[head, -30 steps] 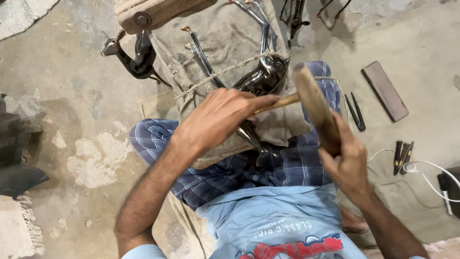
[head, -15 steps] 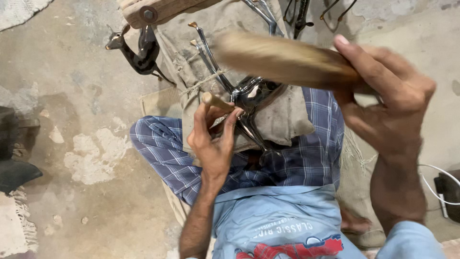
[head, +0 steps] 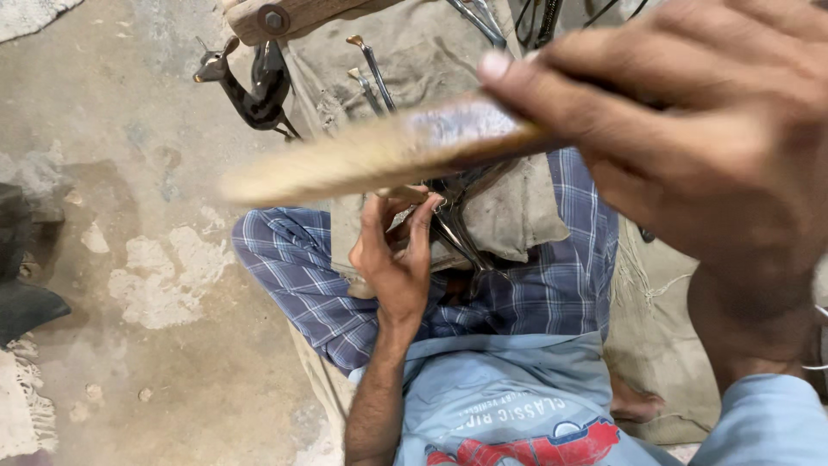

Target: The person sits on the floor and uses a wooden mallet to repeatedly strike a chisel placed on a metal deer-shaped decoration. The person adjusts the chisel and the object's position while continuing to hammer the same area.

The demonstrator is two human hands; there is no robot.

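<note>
My right hand [head: 690, 147] is raised close to the camera, shut on a flat wooden mallet [head: 379, 155] that stretches out to the left, blurred. Below it, my left hand [head: 401, 259] rests over my lap, its fingers closed around a thin wooden-handled tool [head: 405, 195] set against a dark, shiny carved piece [head: 470, 185]. The mallet and my left fingers mostly hide that piece. It lies on a beige canvas cloth [head: 526, 216] spread over my blue checked garment [head: 293, 276].
A dark carved deer figure [head: 250, 86] stands on the concrete floor at the upper left. Several metal tools [head: 373, 60] lie on the canvas beyond my lap, under a wooden block with a bolt [head: 276, 17]. A dark object [head: 26, 285] sits at the left edge.
My right hand has swung the mallet up toward the camera. My left hand has drawn back from its reach and settled upright on the tool over my lap.
</note>
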